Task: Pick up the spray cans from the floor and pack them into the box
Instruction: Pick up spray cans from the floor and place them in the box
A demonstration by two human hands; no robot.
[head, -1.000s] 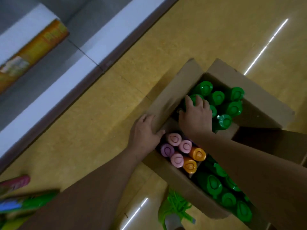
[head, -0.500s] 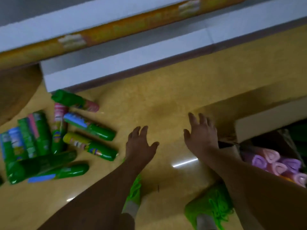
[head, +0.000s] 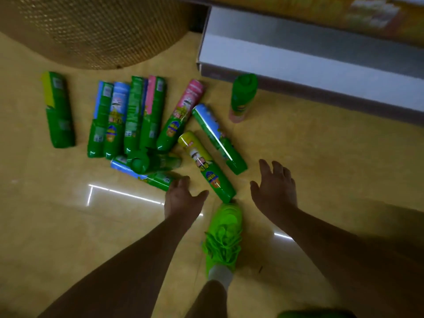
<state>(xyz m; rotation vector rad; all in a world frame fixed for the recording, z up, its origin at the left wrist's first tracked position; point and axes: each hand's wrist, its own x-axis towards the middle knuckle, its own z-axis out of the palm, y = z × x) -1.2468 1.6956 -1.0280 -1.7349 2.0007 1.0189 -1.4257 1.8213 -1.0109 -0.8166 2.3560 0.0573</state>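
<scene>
Your left hand (head: 183, 198) is hanging released, fingers loose, fingertips at the end of a blue-and-green can (head: 146, 174) lying on the floor (head: 321, 157); whether it is touching, you cannot tell. Your right hand (head: 275, 189) is spreading open above bare floor, holding nothing. Between the two hands a yellow-topped can (head: 206, 166) is lying, its base just beside your green shoe (head: 223, 237). Beyond, a cluster of spray cans (head: 128, 115) is lying side by side; one can (head: 58, 109) is lying apart at left; one green can (head: 243, 97) is standing upright near a white shelf base (head: 298, 63)
</scene>
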